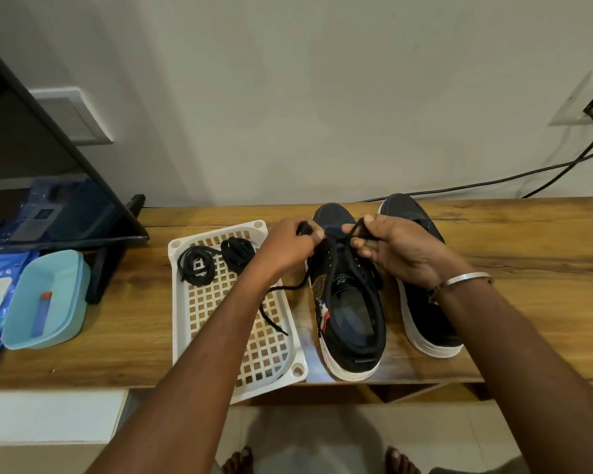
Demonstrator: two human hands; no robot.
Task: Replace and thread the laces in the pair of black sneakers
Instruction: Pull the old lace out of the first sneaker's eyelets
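Now both hands pinch the soft, floppy black lace [336, 254] over the near sneaker [350, 302] on the bench [493, 241]: left hand [288, 248] one end, right hand [397, 251] the other. Best held near its stiff tip.

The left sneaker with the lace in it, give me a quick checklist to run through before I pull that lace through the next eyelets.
1. Left hand holds one end of the lace: ok, fingers pinch it near the toe.
2. Right hand holds the other part of the lace: ok, curled round it.
3. Left sneaker sits flat on the table: ok.
4. Loose lace tail free of snags: not ok, it trails over the white basket.
5. Which eyelets are already threaded: cannot tell, the hands cover them.
6. Spare laces within reach: ok, coiled in the basket.
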